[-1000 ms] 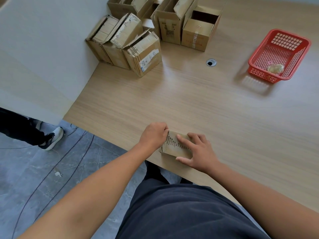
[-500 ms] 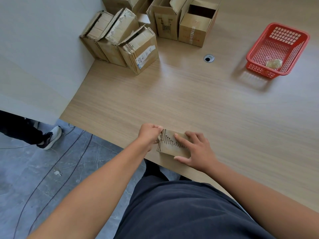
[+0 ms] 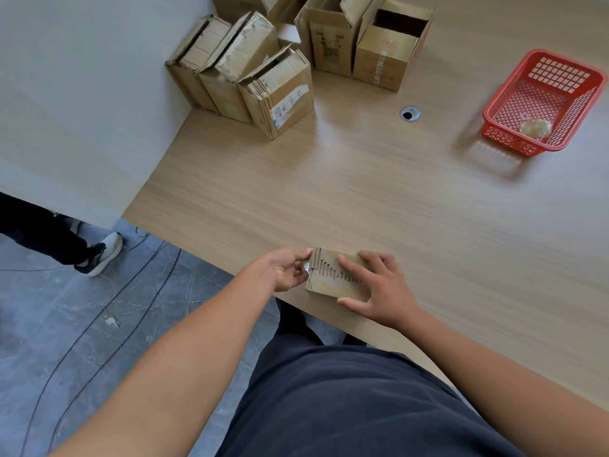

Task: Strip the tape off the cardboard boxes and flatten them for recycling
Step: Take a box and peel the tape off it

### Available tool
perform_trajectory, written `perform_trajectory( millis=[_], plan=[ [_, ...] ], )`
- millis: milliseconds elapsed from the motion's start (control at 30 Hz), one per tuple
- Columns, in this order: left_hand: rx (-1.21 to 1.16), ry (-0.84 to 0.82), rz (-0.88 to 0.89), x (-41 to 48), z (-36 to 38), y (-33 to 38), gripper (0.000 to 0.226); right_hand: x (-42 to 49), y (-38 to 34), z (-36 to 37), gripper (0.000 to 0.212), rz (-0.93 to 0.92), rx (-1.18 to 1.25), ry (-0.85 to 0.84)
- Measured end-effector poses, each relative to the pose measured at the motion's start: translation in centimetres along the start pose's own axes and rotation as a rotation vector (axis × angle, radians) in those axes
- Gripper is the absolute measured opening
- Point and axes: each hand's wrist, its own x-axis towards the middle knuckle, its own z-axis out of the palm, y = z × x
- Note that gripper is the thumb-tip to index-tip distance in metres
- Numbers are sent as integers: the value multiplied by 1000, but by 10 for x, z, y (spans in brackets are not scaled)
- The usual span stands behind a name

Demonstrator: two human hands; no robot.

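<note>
Here, a small cardboard box sits on the wooden table, right at its near edge, in front of the person; its top face shows a row of torn dark marks running across it. The right hand grips this box, the thumb against the near side, the index finger lying straight along the top and the other fingers draped over the far edge. The left hand is just beside the box's left end; its thumb and fingertips pinch a short, shiny end of clear tape that is lifted from that end of the box.

Well apart, in the far left corner, a cluster of cardboard boxes stands against the pale side panel; several lean on one another, and some farther back have their tops open. A round cable hole lies in the table between them and a red basket at the far right; a crumpled wad of tape lies inside the basket. On the grey floor at left, another person's shoe shows below the panel.
</note>
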Motion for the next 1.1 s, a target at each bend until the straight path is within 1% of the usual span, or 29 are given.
perform_trajectory(
  millis=[67, 133, 200, 300, 367, 467, 567, 600, 633, 700, 733, 767, 800, 867, 900, 967, 1100],
  plan=[
    [15, -16, 8, -2, 1, -2, 22, -1, 0, 0, 83, -9, 22, 1],
    [73, -15, 71, -1, 4, -3, 23, -1, 0, -1, 83, -6, 26, 2],
    [82, -14, 140, -2, 1, -7, 20, -1, -1, -1, 83, 5, 29, -8],
    [30, -85, 198, -4, -11, -9, 23, 0, -2, -2, 85, 28, 19, -49],
    [12, -133, 219, -3, -18, -8, 17, 4, -4, -5, 86, 37, -35, -84],
    [70, -76, 213, 2, -14, -8, 4, 12, -13, -9, 89, 46, -150, -130],
    [95, -57, 163, 8, -14, -5, 6, 11, -15, -7, 90, 14, -165, -136],
    [134, -52, 172, 7, -13, -3, 7, 9, -14, -6, 90, -4, -160, -123],
    [239, -12, 227, 9, -11, -2, 9, 7, -13, -5, 91, -14, -162, -104],
    [638, 143, 434, 16, -6, -2, 15, 6, -12, -1, 92, -8, -168, -69],
    [787, 217, 502, 16, -1, -3, 17, 5, -12, 0, 93, 2, -163, -50],
    [805, 217, 511, 14, 1, -4, 20, 5, -13, 2, 93, 10, -156, -33],
    [717, 148, 479, 14, 1, -4, 24, 5, -14, 3, 93, 16, -147, -23],
    [458, -6, 318, 15, -3, -2, 31, 3, -16, 4, 91, 27, -131, -8],
    [378, -51, 260, 14, -4, -1, 31, 3, -17, 4, 90, 33, -126, 4],
    [283, -85, 206, 17, -8, -2, 30, 2, -21, 4, 89, 43, -112, 19],
    [195, -110, 143, 17, -9, -6, 23, 1, -26, 5, 87, 48, -110, 46]
  ],
)
